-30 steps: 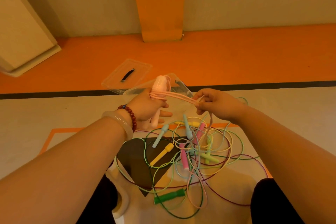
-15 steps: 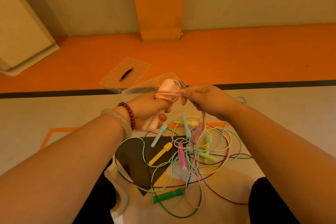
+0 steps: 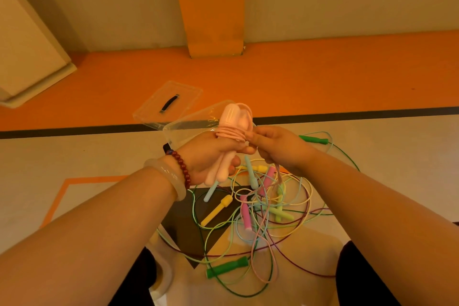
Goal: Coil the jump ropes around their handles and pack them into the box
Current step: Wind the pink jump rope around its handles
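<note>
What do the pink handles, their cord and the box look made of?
Handles: matte pink, likely plastic or soft rubber; no glare shows. Cord: thin and smooth, probably vinyl; it wraps tightly and lies in loose loops. Box: clear rigid plastic; the floor shows through its wall.

The pale-and-orange floor [image 3: 74, 156] carries a clear lid [image 3: 185, 93], a clear box [image 3: 188, 128] beside it, and tangled jump ropes [image 3: 246, 216] over perhaps a dark mat [image 3: 186, 228].
</note>
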